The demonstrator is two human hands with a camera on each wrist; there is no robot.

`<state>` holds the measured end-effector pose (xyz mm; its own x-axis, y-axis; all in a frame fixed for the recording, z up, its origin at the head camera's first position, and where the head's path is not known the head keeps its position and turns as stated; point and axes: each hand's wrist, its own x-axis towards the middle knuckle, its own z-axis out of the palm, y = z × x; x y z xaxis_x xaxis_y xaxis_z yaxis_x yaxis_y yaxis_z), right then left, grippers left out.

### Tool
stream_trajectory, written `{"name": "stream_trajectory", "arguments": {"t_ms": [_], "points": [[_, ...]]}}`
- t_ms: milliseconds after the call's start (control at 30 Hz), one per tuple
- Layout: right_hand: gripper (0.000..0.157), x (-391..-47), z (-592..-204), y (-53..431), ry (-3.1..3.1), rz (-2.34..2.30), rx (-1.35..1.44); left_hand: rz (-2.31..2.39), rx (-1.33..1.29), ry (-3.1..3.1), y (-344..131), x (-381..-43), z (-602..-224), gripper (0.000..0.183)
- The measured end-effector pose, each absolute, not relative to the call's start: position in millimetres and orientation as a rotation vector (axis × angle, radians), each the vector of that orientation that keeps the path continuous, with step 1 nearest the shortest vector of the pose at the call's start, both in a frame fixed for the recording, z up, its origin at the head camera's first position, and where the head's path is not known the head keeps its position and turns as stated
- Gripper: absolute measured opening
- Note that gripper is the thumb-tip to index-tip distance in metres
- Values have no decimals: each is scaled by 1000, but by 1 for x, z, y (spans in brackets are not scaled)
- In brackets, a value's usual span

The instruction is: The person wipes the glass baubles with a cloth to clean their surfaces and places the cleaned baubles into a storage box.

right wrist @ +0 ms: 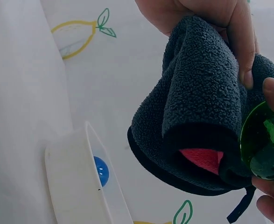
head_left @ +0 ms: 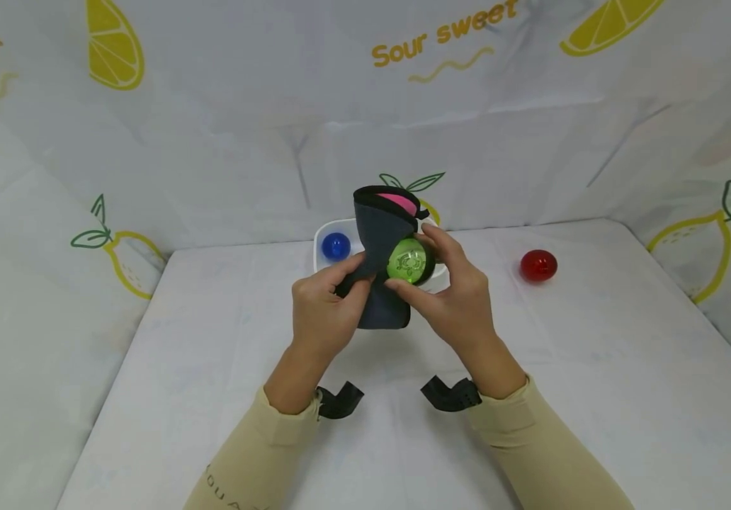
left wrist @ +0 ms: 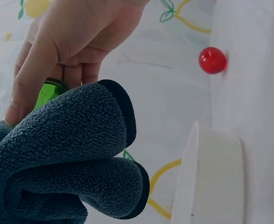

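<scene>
My left hand [head_left: 322,306] pinches a dark blue-grey fleecy cloth [head_left: 383,228] by its bunched middle, thumb on the near side. The cloth is folded, with black edging, a small loop and a pink inner side [right wrist: 203,158] showing. My right hand [head_left: 462,301] grips a see-through green ball [head_left: 407,261] between thumb and fingers, with the ball against the cloth. A pattern marks the ball's face in the head view. In the left wrist view the cloth hides most of the green ball [left wrist: 48,93]. Both hands are raised over the table.
Behind the cloth stands a white tub [head_left: 322,231] with a blue ball [head_left: 336,246] in it. A red ball [head_left: 538,265] lies on the white-covered table [head_left: 225,354] to the right. A lemon-print sheet [head_left: 244,106] hangs behind the table.
</scene>
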<state>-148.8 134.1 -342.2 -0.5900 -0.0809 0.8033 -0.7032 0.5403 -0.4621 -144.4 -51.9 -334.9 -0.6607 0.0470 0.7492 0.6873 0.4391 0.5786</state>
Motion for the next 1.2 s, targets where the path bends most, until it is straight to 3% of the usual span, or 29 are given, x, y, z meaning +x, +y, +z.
{"name": "stream_trajectory", "arguments": {"t_ms": [1200], "points": [[65,-145,-341,122,-1788,1026,782,-1238,-599,-2020,-53,-146,-336,23]]}}
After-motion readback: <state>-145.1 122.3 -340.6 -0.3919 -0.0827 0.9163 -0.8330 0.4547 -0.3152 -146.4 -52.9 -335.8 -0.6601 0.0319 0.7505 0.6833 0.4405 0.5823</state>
